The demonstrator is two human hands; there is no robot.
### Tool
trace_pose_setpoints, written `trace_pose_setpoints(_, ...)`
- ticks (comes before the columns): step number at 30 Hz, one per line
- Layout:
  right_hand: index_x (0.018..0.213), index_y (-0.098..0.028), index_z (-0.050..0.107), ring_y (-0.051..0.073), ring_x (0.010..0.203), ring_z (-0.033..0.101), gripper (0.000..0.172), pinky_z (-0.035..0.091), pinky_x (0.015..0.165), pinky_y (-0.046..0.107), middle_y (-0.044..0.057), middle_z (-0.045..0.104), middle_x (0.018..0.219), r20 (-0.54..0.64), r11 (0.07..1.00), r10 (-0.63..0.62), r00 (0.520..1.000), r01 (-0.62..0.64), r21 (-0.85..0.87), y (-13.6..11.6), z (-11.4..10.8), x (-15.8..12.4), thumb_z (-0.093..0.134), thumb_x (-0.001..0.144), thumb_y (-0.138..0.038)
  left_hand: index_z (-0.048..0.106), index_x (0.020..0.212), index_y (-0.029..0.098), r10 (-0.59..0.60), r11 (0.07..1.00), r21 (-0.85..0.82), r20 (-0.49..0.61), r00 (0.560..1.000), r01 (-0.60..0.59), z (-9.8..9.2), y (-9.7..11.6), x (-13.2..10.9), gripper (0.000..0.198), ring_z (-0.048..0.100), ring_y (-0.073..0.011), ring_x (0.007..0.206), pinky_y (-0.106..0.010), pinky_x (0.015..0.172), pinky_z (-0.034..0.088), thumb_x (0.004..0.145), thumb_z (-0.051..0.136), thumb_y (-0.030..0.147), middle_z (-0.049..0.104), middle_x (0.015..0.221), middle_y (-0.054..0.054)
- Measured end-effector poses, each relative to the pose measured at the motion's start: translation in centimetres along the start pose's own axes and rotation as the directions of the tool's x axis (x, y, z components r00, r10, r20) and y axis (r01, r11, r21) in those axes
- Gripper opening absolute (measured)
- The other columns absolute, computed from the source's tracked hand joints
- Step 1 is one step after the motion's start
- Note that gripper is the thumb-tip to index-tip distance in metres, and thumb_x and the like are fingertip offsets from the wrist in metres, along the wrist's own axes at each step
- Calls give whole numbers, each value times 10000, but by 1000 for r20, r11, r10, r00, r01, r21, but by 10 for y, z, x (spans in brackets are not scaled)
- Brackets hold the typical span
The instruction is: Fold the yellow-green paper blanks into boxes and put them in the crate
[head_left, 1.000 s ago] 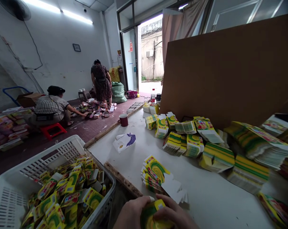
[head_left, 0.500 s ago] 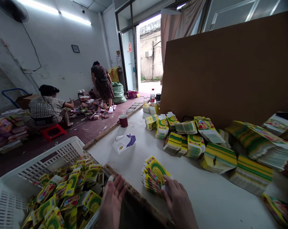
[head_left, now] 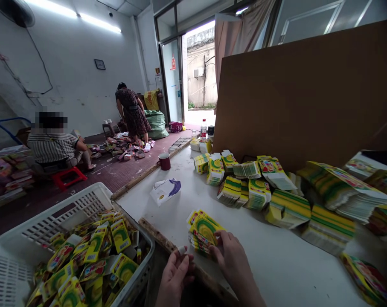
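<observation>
A fanned stack of flat yellow-and-green printed cartons (head_left: 202, 228) lies on the white tabletop in front of me. At its right edge, my right hand (head_left: 233, 258) has fingers and thumb closed on the top carton. My left hand (head_left: 177, 273) is by the wooden table edge, left of the stack and apart from it. Its fingers are curled in and pressed together, and no carton shows in them. A white wrap covers one of its fingertips. Left of that hand, a white plastic basket (head_left: 99, 194) holds many yellow cartons (head_left: 97, 243) in a loose heap.
Bundles of yellow cartons (head_left: 287, 209) line the table's right side before a brown board (head_left: 302, 98). A white-and-purple packet (head_left: 166, 192), a maroon mug (head_left: 164, 161) and a bottle (head_left: 203, 128) stand farther back. Two people (head_left: 132, 108) are by scattered packs on the floor.
My left hand has moved right from over the basket's edge toward the stack, and its spread fingers have curled in. My right hand stays at the stack, where the top carton has shifted slightly.
</observation>
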State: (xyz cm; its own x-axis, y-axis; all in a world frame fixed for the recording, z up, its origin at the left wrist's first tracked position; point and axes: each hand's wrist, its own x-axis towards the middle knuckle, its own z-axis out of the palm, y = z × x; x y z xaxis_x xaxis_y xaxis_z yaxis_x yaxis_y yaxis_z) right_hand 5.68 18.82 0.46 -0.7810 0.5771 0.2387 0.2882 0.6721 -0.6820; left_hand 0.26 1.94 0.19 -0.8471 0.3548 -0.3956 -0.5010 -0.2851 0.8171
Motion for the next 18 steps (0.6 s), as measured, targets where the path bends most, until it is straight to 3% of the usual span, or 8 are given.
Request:
trace_pose_setpoints(3, 883, -196, 594, 290, 768, 631, 193, 496, 719, 427, 74, 673, 797, -8, 999, 7, 1000, -7, 52, -5, 1, 3, 576, 700, -136, 714, 996, 164, -2, 1000, 24, 46, 999, 1, 1, -4, 0, 593, 659, -179, 707, -237, 575, 485, 561, 877, 532, 737, 860, -78)
trace_pose_setpoints(6, 874, -211, 542, 230, 702, 625, 112, 508, 664, 359, 47, 650, 766, -35, 989, 7, 999, -2, 147, -9, -2, -1, 530, 770, -171, 718, 990, 171, -8, 999, 39, 47, 999, 7, 4, -6, -1, 609, 661, -184, 724, -234, 575, 489, 545, 879, 553, 737, 848, -72)
trace_pose_setpoints(8, 852, -221, 506, 189, 659, 607, 23, 512, 631, 309, 30, 626, 745, -53, 976, -7, 999, 18, 215, -14, -6, -8, 492, 842, -237, 717, 971, 183, 21, 1000, 4, 29, 999, -22, 8, -6, -2, 581, 671, -207, 795, -253, 614, 514, 548, 883, 544, 737, 913, -83)
trace_pose_setpoints(10, 853, -225, 489, 160, 642, 580, 71, 508, 616, 272, 9, 595, 735, 5, 938, -32, 999, 29, 345, -19, -9, -20, 516, 862, -291, 711, 1008, 208, 75, 991, -109, 41, 996, -71, 14, -5, -6, 550, 669, -248, 924, -301, 720, 541, 589, 871, 527, 723, 1024, -93)
trace_pose_setpoints(12, 856, -224, 493, 134, 628, 539, 142, 475, 591, 242, -13, 556, 736, 127, 844, -53, 990, -24, 535, -25, -8, -33, 592, 836, -323, 706, 1072, 237, 101, 963, -259, 87, 991, -75, 22, -1, -11, 530, 642, -289, 1041, -358, 847, 527, 648, 831, 528, 707, 1095, -93)
trace_pose_setpoints(14, 843, -221, 498, 104, 595, 483, 258, 401, 550, 215, -36, 523, 723, 270, 686, -61, 961, -156, 711, -29, -2, -46, 695, 772, -372, 720, 1067, 244, 80, 932, -360, 136, 987, -26, 28, 6, -17, 497, 630, -309, 1064, -384, 897, 507, 690, 778, 563, 706, 1079, -91)
trace_pose_setpoints(18, 810, -217, 515, 77, 568, 445, 507, 304, 538, 198, -46, 533, 710, 434, 312, -42, 900, -401, 861, -35, 17, -60, 819, 603, -565, 727, 841, 224, 117, 874, -485, 139, 983, -35, 39, 22, -23, 428, 627, -227, 827, -317, 787, 530, 656, 764, 609, 649, 803, -37)
